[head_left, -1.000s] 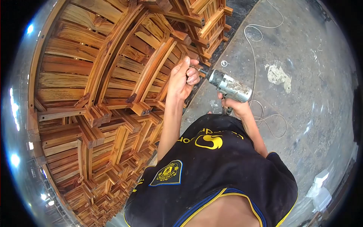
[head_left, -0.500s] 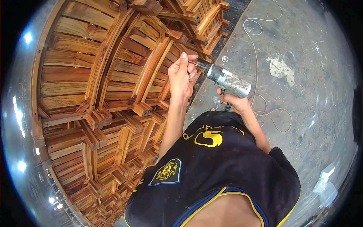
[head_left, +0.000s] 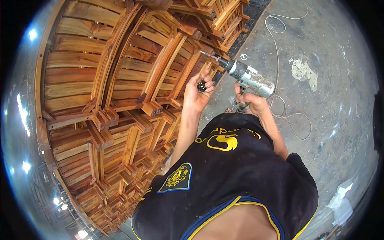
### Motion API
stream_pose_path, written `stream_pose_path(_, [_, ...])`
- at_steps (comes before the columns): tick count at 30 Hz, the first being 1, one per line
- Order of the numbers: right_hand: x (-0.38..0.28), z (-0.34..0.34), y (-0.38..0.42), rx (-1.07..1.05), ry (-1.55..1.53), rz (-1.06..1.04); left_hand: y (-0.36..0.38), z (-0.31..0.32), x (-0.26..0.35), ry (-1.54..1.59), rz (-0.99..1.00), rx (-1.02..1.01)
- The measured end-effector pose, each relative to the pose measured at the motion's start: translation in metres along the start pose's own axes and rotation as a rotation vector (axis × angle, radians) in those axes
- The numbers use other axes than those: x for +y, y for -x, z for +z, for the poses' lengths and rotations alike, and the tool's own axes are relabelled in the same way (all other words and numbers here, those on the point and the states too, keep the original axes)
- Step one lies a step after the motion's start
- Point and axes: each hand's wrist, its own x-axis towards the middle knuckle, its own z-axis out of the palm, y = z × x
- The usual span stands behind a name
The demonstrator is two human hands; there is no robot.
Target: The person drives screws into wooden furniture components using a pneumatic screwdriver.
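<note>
My right hand (head_left: 249, 100) grips the handle of a worn silver electric drill (head_left: 250, 78), whose bit (head_left: 208, 55) points left at a slat of the stacked wooden chair frames (head_left: 120, 80). Just below the bit and a little apart from the drill, my left hand (head_left: 197, 93) is half closed around a small dark object (head_left: 202, 86), perhaps screws or a chuck key. The drill's white cord (head_left: 280, 60) trails over the floor behind it.
Stacks of slatted wooden furniture fill the left half and reach the top centre. Grey concrete floor (head_left: 332, 100) lies to the right, with a pale plaster patch (head_left: 303, 72), a small ring (head_left: 244, 57) and white debris (head_left: 340, 200) at the lower right.
My left hand has come off the drill's chuck and dropped lower, now cupping the small dark object. The drill has shifted slightly up and right, so its bit is exposed.
</note>
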Motion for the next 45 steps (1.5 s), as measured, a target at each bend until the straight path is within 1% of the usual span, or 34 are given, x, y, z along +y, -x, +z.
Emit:
stream_pose_path(1, [-0.001,0.0,0.0,-0.003,0.002,0.016,-0.002,-0.008,-0.003,0.011,0.005,0.011])
stream_pose_path(3, [-0.005,0.0,-0.001,0.0,0.051,0.014,-0.002,-0.01,-0.009,-0.002,0.019,0.109])
stream_pose_path(4, [-0.003,-0.003,-0.001,-0.017,0.081,0.005,-0.005,-0.018,-0.01,0.006,0.02,0.059])
stream_pose_path(5, [-0.003,-0.003,-0.001,-0.021,0.085,0.012,-0.005,-0.019,-0.011,0.013,0.023,0.062])
stream_pose_path(9, [-0.005,-0.002,0.0,-0.049,0.086,0.029,-0.008,-0.017,-0.012,-0.091,0.059,0.002])
stream_pose_path(11, [-0.005,-0.001,0.001,-0.048,0.088,0.036,-0.009,-0.015,-0.009,-0.153,0.064,-0.063])
stream_pose_path(15, [-0.005,0.0,0.003,-0.014,0.115,0.053,-0.013,-0.013,-0.004,-0.169,0.095,-0.088])
stream_pose_path(18, [-0.004,0.001,0.005,0.01,0.148,0.053,-0.013,-0.011,0.002,-0.173,0.105,-0.061])
stream_pose_path(23, [0.001,-0.002,0.01,0.015,0.191,0.054,-0.012,-0.011,0.011,-0.218,0.188,-0.05])
stream_pose_path(25, [0.001,0.0,0.013,0.018,0.216,0.066,-0.014,-0.012,0.015,-0.231,0.181,-0.047])
stream_pose_path(27, [0.003,0.002,0.015,0.028,0.239,0.051,-0.013,-0.011,0.022,-0.125,0.096,-0.134])
stream_pose_path(29, [0.006,0.003,0.017,0.037,0.26,0.041,-0.011,-0.007,0.026,-0.126,0.084,-0.137])
stream_pose_path(31, [0.014,0.001,0.018,0.038,0.292,-0.015,-0.008,-0.002,0.03,-0.105,0.077,-0.162])
stream_pose_path(32, [0.019,-0.002,0.018,0.041,0.291,-0.016,-0.005,0.005,0.03,-0.117,0.084,-0.104])
stream_pose_path(33, [0.024,-0.006,0.017,0.019,0.324,-0.034,-0.004,0.005,0.032,-0.119,0.081,-0.104])
stream_pose_path(35, [0.026,-0.007,0.019,0.002,0.353,-0.051,-0.004,0.005,0.035,-0.21,0.109,-0.099])
stream_pose_path(37, [0.022,0.0,0.021,0.035,0.3,0.075,-0.003,0.003,0.038,-0.23,0.098,-0.093])
stream_pose_path(39, [0.024,0.0,0.022,0.044,0.29,0.103,-0.001,0.003,0.041,-0.368,0.172,-0.068])
stream_pose_path(40, [0.025,0.001,0.022,0.05,0.284,0.133,-0.001,0.003,0.043,-0.375,0.166,-0.069])
stream_pose_path(43, [0.032,-0.002,0.021,0.061,0.362,0.082,-0.001,0.003,0.046,-0.454,0.161,-0.086])
stream_pose_path(45, [0.034,-0.001,0.02,0.07,0.36,0.08,-0.003,0.002,0.047,-0.505,0.157,-0.054])
